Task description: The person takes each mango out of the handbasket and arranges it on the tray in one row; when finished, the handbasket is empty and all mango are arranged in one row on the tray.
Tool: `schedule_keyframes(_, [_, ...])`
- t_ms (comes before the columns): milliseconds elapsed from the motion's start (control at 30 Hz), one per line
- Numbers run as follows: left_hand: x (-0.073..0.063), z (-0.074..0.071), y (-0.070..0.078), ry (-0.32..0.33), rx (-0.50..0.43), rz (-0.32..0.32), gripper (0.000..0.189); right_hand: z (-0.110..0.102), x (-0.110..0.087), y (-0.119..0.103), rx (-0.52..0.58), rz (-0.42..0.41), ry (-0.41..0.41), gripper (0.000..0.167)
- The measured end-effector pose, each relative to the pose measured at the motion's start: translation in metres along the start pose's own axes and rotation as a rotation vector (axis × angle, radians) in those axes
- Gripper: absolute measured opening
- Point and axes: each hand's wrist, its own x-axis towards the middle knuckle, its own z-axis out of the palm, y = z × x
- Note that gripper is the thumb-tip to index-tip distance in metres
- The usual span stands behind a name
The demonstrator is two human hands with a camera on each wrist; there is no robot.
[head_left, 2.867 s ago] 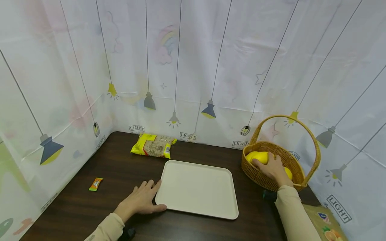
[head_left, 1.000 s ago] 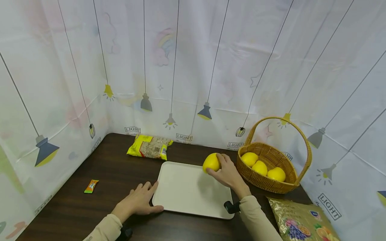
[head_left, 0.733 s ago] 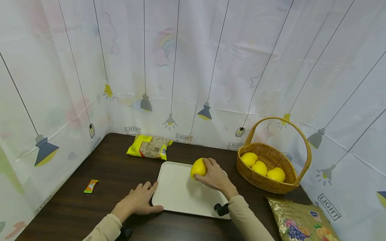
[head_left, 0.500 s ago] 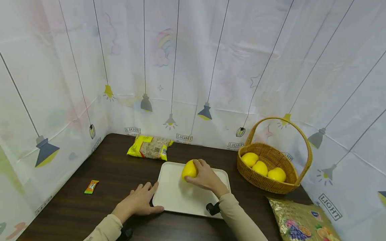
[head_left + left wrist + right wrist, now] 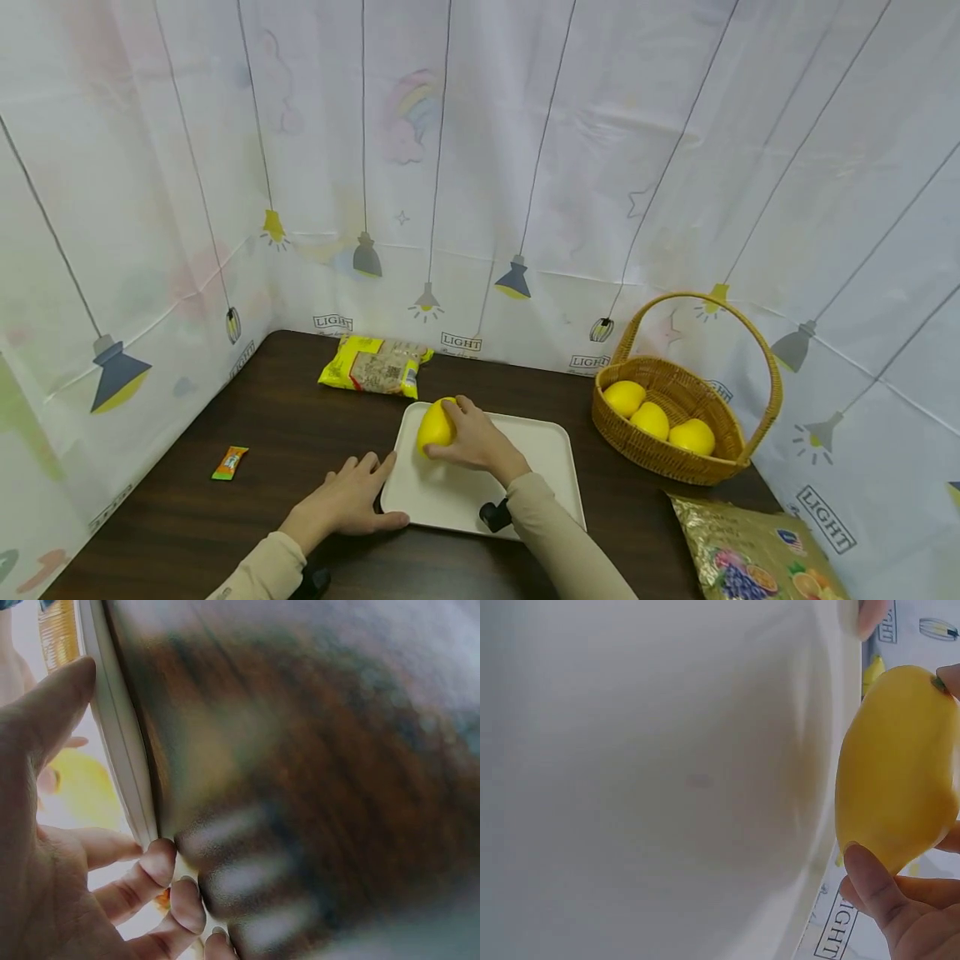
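Observation:
My right hand (image 5: pixel 476 442) holds a yellow lemon (image 5: pixel 435 429) over the left part of the cream tray (image 5: pixel 517 429). In the right wrist view the lemon (image 5: pixel 900 772) is smooth with a green stem end; the thumb presses one end and fingers wrap the far side. My left hand (image 5: pixel 345 500) rests at the tray's near left corner, thumb at the front edge and forefinger at the left side. The left wrist view shows its thumb (image 5: pixel 64 697) and fingertips along the tray's rim (image 5: pixel 120 735). Three more lemons (image 5: pixel 651 419) lie in the wicker basket (image 5: pixel 637 450).
The basket has a tall arched handle and stands at the back right. A yellow snack bag (image 5: pixel 375 367) lies behind the tray. On the left is a small orange-and-green packet (image 5: pixel 229 462). A gold fruit-printed bag (image 5: pixel 757 550) sits at the front right. Printed curtains enclose the dark table.
My right hand took the lemon out of the basket and carried it left across the tray, coming lower over its left part. The left hand has kept its place at the tray.

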Motion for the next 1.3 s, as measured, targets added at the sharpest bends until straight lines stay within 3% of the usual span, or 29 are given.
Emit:
schedule_keyframes(433, [0.0, -0.001, 0.0, -0.016, -0.019, -0.011, 0.1, 0.012, 0.012, -0.016, -0.054, -0.025, -0.037, 0.087])
schedule_keyframes(1300, [0.002, 0.002, -0.003, -0.008, -0.023, -0.001, 0.099, 0.017, 0.019, -0.021, -0.064, -0.061, -0.031, 0.088])
